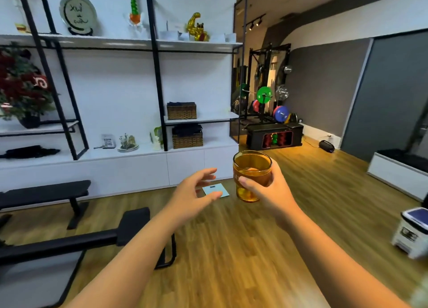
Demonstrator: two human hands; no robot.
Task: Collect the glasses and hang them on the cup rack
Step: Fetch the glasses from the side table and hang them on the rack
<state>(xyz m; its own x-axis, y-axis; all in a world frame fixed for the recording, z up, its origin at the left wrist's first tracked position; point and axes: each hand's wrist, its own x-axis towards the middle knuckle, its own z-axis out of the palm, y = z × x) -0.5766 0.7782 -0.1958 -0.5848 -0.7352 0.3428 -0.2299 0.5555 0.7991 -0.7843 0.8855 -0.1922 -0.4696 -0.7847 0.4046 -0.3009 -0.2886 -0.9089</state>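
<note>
Head view, right hand (269, 191) covering amber glass (251, 168) side, shelf items blurred

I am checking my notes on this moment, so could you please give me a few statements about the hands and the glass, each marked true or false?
1. The right hand holds an amber glass. True.
2. The glass is upside down. False: it is upright, mouth up.
3. The left hand holds a second glass. False: it is open and holds nothing.
4. A bathroom scale lies on the wooden floor. True.
</note>
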